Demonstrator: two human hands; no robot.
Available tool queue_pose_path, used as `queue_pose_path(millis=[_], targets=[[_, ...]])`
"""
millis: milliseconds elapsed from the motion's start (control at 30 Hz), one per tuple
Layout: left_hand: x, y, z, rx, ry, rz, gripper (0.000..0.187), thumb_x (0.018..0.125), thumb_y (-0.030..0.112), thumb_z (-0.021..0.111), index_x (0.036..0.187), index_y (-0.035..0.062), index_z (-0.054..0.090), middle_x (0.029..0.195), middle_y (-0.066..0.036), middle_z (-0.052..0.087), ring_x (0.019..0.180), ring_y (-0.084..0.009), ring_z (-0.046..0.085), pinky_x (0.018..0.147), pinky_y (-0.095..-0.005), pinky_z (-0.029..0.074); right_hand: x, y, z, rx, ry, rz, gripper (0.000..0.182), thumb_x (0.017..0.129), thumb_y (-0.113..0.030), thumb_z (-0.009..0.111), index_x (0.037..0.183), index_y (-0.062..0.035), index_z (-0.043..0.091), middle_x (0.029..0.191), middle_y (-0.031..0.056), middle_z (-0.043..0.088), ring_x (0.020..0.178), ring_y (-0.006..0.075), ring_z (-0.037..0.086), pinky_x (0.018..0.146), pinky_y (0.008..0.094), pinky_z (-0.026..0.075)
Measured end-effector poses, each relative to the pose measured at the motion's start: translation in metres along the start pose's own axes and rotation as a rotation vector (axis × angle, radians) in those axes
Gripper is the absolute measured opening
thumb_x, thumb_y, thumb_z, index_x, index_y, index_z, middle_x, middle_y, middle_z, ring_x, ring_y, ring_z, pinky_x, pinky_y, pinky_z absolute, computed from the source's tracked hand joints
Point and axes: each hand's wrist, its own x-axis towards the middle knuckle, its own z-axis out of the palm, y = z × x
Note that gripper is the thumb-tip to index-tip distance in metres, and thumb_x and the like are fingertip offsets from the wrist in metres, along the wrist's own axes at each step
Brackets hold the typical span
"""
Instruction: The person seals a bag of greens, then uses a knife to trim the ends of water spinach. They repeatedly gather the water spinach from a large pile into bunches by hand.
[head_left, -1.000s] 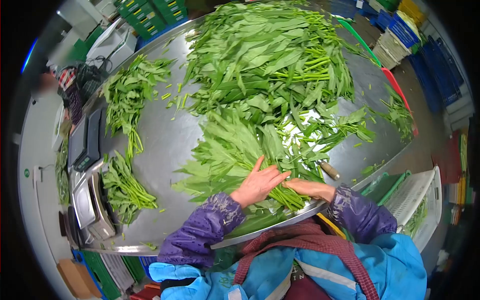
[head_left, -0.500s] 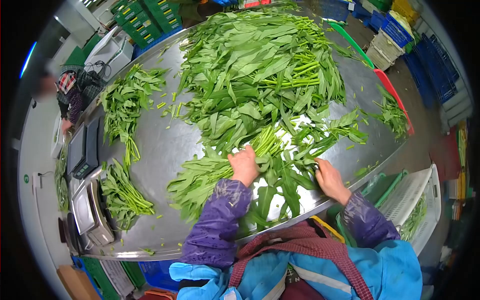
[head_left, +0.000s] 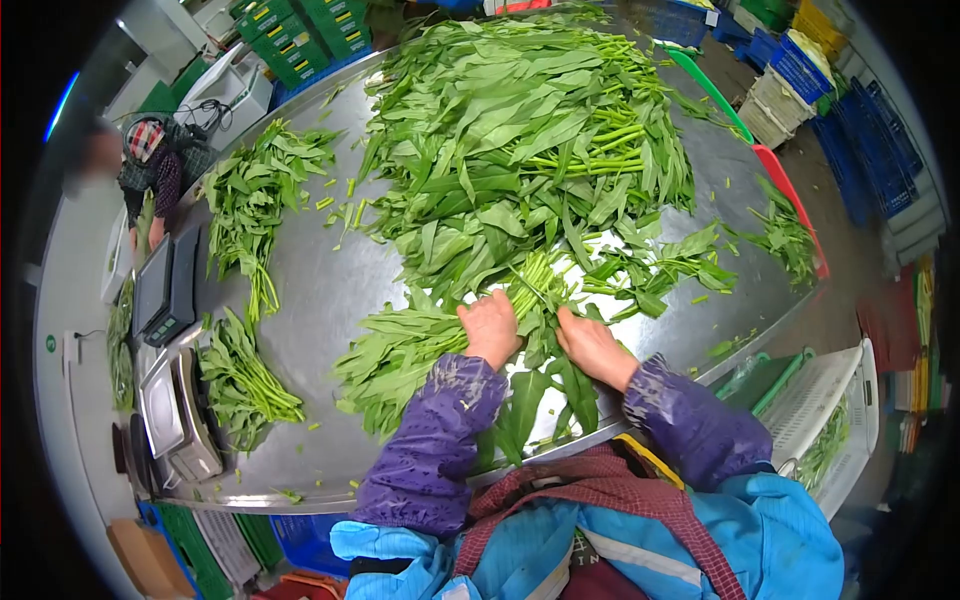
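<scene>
Left hand: the left hand (head_left: 489, 328) is closed around a bunch of greens (head_left: 400, 350), its fingers wrapped over the stems.
Bunch of greens: just above the table's near edge, in front of the person, with leaves fanned to the left and pale cut stems showing past the hand on the upper right.
Right hand: the right hand (head_left: 596, 346) is just beside the stems, fingers partly curled; whether it grips anything cannot be told.
Loose leaves: several loose leaves (head_left: 522, 408) hang below and between the hands.
Table: a shiny metal table (head_left: 325, 285), scattered with green scraps.
Large pile: a broad leafy pile (head_left: 520, 110) fills the far middle.
Left side: an upper bunch (head_left: 250, 185) and a lower bunch (head_left: 250, 380), near a dark scale (head_left: 168, 288) and a silver scale (head_left: 180, 425).
Clothing: purple sleeves (head_left: 425, 450), blue jacket.
Far left: another person (head_left: 155, 165), leaning in beyond the dark scale.
</scene>
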Motion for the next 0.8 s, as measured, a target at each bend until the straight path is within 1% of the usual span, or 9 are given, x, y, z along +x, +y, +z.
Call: queue_pose_path(millis=[133,200,333,400,567,633,667,733,800], targets=[[0.004,0.001,0.003,0.028,-0.046,-0.032,0.060,0.054,0.025,0.077,0.099,0.0022,0.044,0.087,-0.013,0.061,0.081,-0.0274,0.061,0.072,-0.0438,0.042,0.017,-0.005,0.014,-0.153,-0.029,0.079,0.015,0.079,-0.004,0.042,0.092,0.0017,0.041,0.069,0.0229,0.059,0.066,0.0408,0.059,0.057,0.0490,0.046],[-0.002,0.003,-0.007,0.026,-0.033,0.020,0.045,0.062,0.021,0.067,0.098,0.0021,0.047,0.083,-0.011,0.060,0.079,-0.0254,0.060,0.070,-0.0433,0.038,0.006,-0.002,0.011,-0.181,-0.039,0.079,0.015,0.079,-0.004,0.042,0.093,0.0014,0.042,0.070,0.0225,0.060,0.065,0.0391,0.060,0.055,0.0476,0.047],[0.009,-0.001,-0.005,-0.073,-0.079,-0.079,0.044,0.064,0.018,0.062,0.101,-0.0008,0.047,0.087,-0.014,0.061,0.082,-0.0272,0.060,0.071,-0.0443,0.039,-0.075,0.020,0.006,-0.216,-0.067,0.090,0.016,0.079,-0.010,0.045,0.092,0.0000,0.043,0.059,0.0189,0.058,0.054,0.0379,0.058,0.050,0.0482,0.046],[0.006,-0.003,-0.010,-0.152,-0.116,-0.094,0.042,0.066,0.017,0.060,0.101,-0.0025,0.047,0.091,-0.017,0.062,0.084,-0.0300,0.061,0.072,-0.0454,0.040,-0.091,0.024,-0.022,-0.193,-0.199,0.231,0.018,0.083,-0.017,0.044,0.094,-0.0030,0.043,0.061,0.0198,0.058,0.058,0.0397,0.058,0.052,0.0512,0.044],[-0.010,-0.014,-0.076,-0.329,-0.164,-0.209,0.054,0.064,0.030,0.067,0.101,-0.0028,0.044,0.093,-0.025,0.059,0.089,-0.0390,0.058,0.077,-0.0460,0.045,-0.090,0.022,-0.087,-0.256,-0.061,0.431,0.025,0.082,-0.021,0.052,0.099,-0.0026,0.045,0.080,0.0222,0.060,0.073,0.0393,0.059,0.060,0.0480,0.045],[-0.015,-0.012,-0.115,-0.351,-0.169,-0.227,0.056,0.064,0.030,0.068,0.102,-0.0031,0.044,0.096,-0.026,0.059,0.091,-0.0396,0.057,0.078,-0.0460,0.045,-0.076,-0.013,-0.100,-0.330,0.444,0.032,0.034,0.078,-0.020,0.060,0.104,-0.0020,0.047,0.087,0.0210,0.059,0.077,0.0360,0.059,0.064,0.0441,0.046],[-0.016,-0.013,-0.126,-0.381,-0.176,-0.241,0.058,0.064,0.031,0.069,0.103,-0.0035,0.043,0.098,-0.026,0.059,0.093,-0.0402,0.056,0.079,-0.0459,0.044,-0.076,-0.023,-0.088,-0.113,0.392,-0.009,0.043,0.074,-0.021,0.066,0.108,-0.0003,0.049,0.090,0.0205,0.059,0.081,0.0341,0.059,0.069,0.0406,0.047],[-0.011,-0.024,-0.119,-0.387,-0.137,-0.177,0.062,0.064,0.030,0.070,0.107,-0.0040,0.042,0.101,-0.026,0.058,0.096,-0.0408,0.055,0.081,-0.0447,0.044,-0.066,-0.067,-0.077,0.427,-0.073,0.057,0.059,0.074,-0.033,0.068,0.117,0.0029,0.046,0.105,0.0226,0.057,0.099,0.0334,0.057,0.085,0.0363,0.044],[-0.007,-0.029,-0.120,-0.710,-0.121,-0.080,0.065,0.064,0.029,0.071,0.110,-0.0045,0.041,0.103,-0.027,0.057,0.098,-0.0409,0.054,0.083,-0.0442,0.043,-0.048,-0.081,-0.037,0.597,-0.158,0.013,0.079,0.075,-0.043,0.066,0.128,0.0053,0.034,0.120,0.0274,0.048,0.111,0.0322,0.050,0.094,0.0346,0.039]])
